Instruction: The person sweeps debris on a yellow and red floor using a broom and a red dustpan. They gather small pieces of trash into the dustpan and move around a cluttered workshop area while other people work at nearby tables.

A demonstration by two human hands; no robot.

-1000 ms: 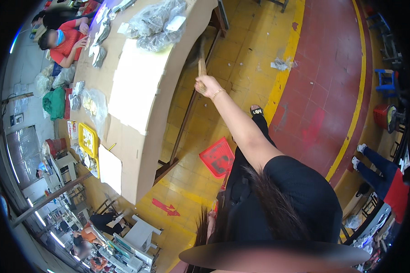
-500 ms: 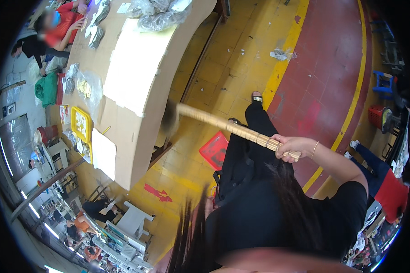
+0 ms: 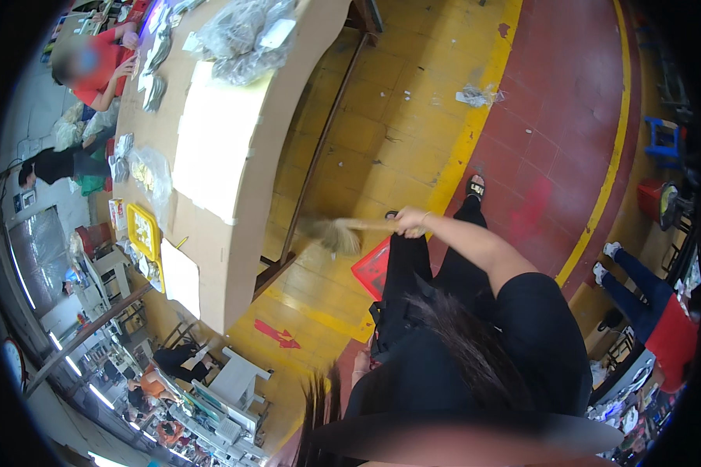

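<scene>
Head view: your right hand (image 3: 413,222) was closed around one straw broom (image 3: 349,231), held low over the yellow floor (image 3: 382,117) beside one red dustpan (image 3: 372,268). One yellow tray (image 3: 143,231) sat on the cardboard-covered table (image 3: 210,140). Half a second before, the broom pointed higher. Your left hand (image 3: 360,366): grip indiscernible.

a factory workshop: long worktable (image 3: 234,233), painted floor lanes (image 3: 475,132), seated workers.

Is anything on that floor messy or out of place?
Yes. A crumpled plastic wrapper lies on the floor where the yellow tiles meet the red, and small white scraps dot the yellow tiles beside it. The right hand holds a short broom low beside the cardboard-topped table.
</scene>
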